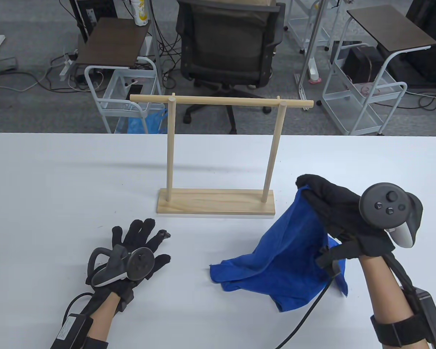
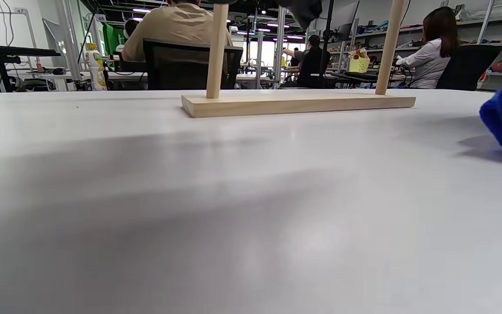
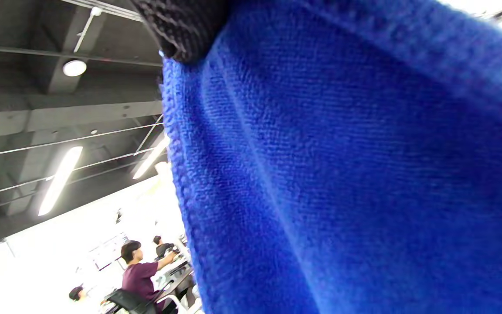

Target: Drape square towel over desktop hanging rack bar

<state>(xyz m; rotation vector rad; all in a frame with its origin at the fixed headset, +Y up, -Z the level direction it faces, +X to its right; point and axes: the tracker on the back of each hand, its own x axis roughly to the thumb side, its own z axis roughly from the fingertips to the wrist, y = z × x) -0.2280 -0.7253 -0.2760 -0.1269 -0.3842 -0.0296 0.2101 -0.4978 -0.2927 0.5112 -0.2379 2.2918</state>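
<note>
While the right hand gripped the towel (partly lifted), the bar was bare; left hand lay flat, fingers spread.

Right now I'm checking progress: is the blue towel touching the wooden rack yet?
Apart. The table view shows the blue towel hanging from the right hand, with bare white table between it and the wooden rack.

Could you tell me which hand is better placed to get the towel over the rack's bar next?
The right hand: it already holds the blue towel by a corner, partly lifted beside the rack. The left hand rests flat on the table, apart from both.
</note>
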